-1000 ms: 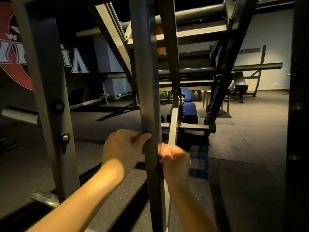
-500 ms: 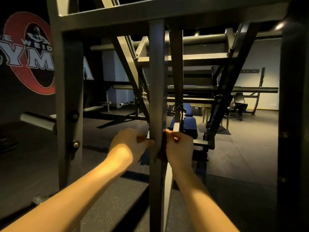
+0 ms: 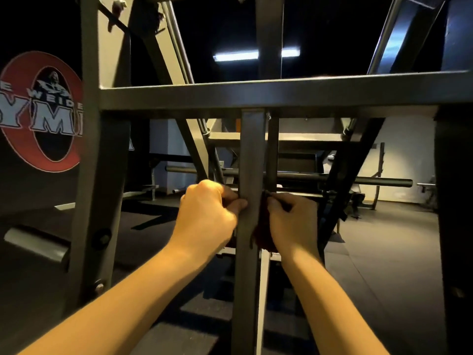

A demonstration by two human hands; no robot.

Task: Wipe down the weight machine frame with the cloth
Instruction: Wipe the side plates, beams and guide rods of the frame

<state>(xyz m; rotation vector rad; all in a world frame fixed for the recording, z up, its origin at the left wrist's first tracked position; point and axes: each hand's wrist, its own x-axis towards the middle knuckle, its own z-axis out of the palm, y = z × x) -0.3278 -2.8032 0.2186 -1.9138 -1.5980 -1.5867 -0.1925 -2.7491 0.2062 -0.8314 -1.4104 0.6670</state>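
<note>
Red round wall logo (image 3: 41, 111) far left, ceiling strip light (image 3: 238, 55) on, dark rubber floor (image 3: 384, 252).

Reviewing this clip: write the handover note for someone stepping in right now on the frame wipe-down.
Left hand: closed at the left edge of the central upright post, apparently gripping the cloth's other end behind the post, though that end is hidden.
Right hand: closed on the dark red cloth, which hangs against the post's right side.
Hands sit partway up the post, below the horizontal crossbar.
Done: cannot tell how much is already wiped.
Left: likely the post's top, crossbar and left upright.
</note>
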